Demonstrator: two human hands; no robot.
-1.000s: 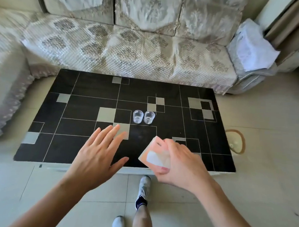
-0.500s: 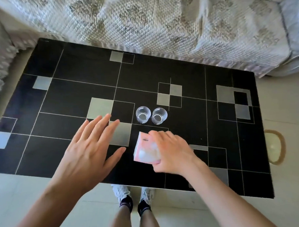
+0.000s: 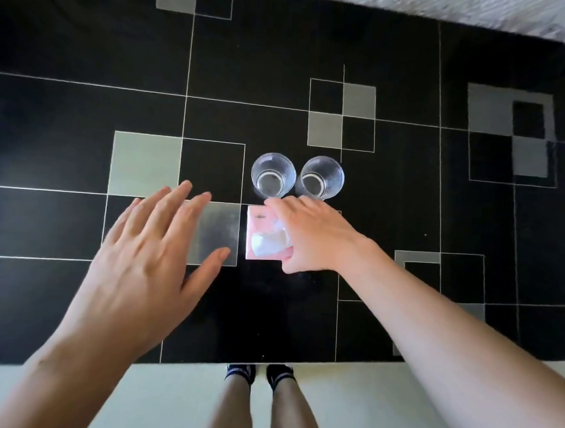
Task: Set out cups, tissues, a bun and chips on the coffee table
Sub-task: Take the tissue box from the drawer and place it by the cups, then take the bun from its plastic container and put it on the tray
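Two clear cups stand side by side on the black coffee table (image 3: 302,311): the left cup (image 3: 273,174) and the right cup (image 3: 321,178). Just in front of them lies a pink tissue pack (image 3: 262,237) with white tissue showing at its top. My right hand (image 3: 312,236) holds the pack from its right side, fingers over the top and thumb at the near edge; its fingertips reach almost to the cups. My left hand (image 3: 153,253) hovers flat over the table to the left of the pack, fingers spread, holding nothing. No bun or chips are in view.
The table top has grey squares and thin white lines. A quilted sofa edge (image 3: 477,12) runs along the far side. Pale floor (image 3: 169,399) and my legs and feet (image 3: 256,403) show below the table's near edge.
My right hand brought the tissue pack forward and down until it lay flat on the table in front of the cups. The view moved closer over the table. My left hand stayed spread.
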